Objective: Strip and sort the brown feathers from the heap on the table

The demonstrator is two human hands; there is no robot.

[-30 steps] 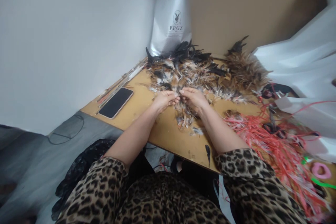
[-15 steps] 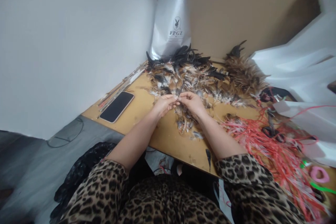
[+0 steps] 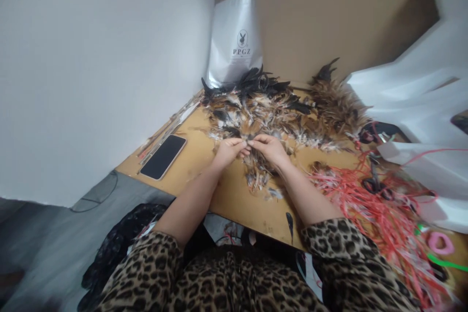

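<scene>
A heap of brown, black and white feathers [image 3: 270, 105] covers the back of a wooden table [image 3: 234, 190]. My left hand [image 3: 228, 150] and my right hand [image 3: 269, 148] meet at the heap's near edge, fingertips pinched together on a small bunch of feathers [image 3: 247, 143]. Under my right hand a short trail of loose feathers [image 3: 258, 175] lies toward me.
A black phone [image 3: 163, 156] lies at the table's left, with thin sticks [image 3: 168, 122] beside it along the wall. A white paper bag [image 3: 236, 41] stands in the corner. Red plastic strings [image 3: 369, 200], scissors [image 3: 373, 183] and white bags [image 3: 420, 102] fill the right side.
Both hands have stayed pinched together at the heap's edge; only their fingers shifted slightly. The camera view has tilted a little.
</scene>
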